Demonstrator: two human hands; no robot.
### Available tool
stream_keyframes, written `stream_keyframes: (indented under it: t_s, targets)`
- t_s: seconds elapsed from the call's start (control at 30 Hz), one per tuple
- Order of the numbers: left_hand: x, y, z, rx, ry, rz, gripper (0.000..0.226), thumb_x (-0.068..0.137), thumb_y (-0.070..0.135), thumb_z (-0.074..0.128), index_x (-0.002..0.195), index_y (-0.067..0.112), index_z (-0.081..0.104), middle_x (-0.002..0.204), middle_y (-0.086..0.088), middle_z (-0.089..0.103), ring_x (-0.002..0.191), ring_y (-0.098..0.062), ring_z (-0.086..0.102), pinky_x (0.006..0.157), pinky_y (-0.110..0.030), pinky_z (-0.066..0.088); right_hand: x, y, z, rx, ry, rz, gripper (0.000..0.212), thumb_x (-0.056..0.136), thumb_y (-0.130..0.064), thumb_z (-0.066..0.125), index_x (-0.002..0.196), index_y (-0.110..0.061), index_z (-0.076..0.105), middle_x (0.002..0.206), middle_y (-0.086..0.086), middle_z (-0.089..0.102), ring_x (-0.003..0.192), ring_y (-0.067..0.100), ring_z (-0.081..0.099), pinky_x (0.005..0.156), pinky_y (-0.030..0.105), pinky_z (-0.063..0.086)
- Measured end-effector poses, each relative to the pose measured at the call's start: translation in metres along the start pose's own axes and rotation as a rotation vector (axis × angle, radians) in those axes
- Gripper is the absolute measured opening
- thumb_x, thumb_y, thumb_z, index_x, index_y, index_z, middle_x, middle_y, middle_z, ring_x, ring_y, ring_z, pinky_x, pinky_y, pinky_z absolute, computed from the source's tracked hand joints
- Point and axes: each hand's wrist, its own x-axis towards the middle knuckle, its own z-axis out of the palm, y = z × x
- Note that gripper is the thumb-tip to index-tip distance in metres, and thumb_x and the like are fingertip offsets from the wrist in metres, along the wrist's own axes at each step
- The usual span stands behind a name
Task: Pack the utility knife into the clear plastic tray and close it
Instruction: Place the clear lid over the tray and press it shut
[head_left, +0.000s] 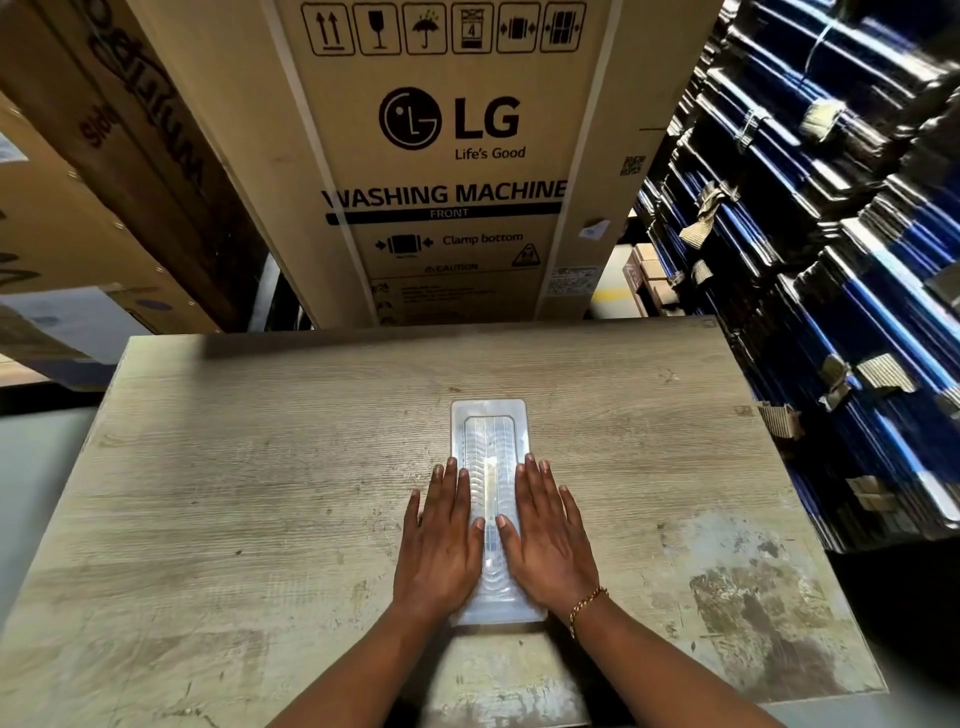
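A long clear plastic tray (489, 431) lies lengthwise on the wooden table (260, 467), its lid down over it. Through the ribbed plastic I see a pale elongated shape that may be the utility knife (489, 483), though it is blurred. My left hand (441, 540) lies flat, palm down, on the tray's left edge. On the tray's right edge rests my right hand (553, 540), also flat, with a gold bracelet on its wrist. Both thumbs touch the middle of the lid. Fingers are stretched out, gripping nothing.
A tall LG washing machine carton (447, 156) stands just behind the table's far edge. More cartons (104, 182) lean at the left. Stacks of flat blue and black packs (831, 260) fill the right side, close to the table's right edge.
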Motion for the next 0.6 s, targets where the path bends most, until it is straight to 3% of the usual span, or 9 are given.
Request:
stream_keyframes:
  t_s: [0.23, 0.6]
  targets:
    - [0.041, -0.008, -0.003, 0.040, -0.018, 0.013, 0.066, 0.104, 0.043, 0.024, 0.160, 0.014, 0.006, 0.169, -0.003, -0.003, 0.155, -0.019, -0.002, 0.122, -0.042, 0.002, 0.042, 0.004, -0.007, -0.054, -0.013, -0.036, 0.071, 0.101, -0.050, 0.017, 0.158, -0.014, -0.005, 0.165, 0.002, -0.015, 0.152, 0.015, -0.016, 0.121, 0.036, -0.009]
    - [0.046, -0.010, 0.003, -0.003, -0.029, 0.031, 0.068, 0.103, 0.044, 0.016, 0.159, 0.016, -0.007, 0.168, -0.002, -0.013, 0.154, -0.014, -0.013, 0.123, -0.039, 0.000, 0.047, 0.007, 0.001, -0.024, -0.018, -0.035, 0.072, 0.101, -0.050, 0.018, 0.158, -0.013, -0.007, 0.166, 0.002, -0.018, 0.151, 0.012, -0.018, 0.122, 0.038, -0.003]
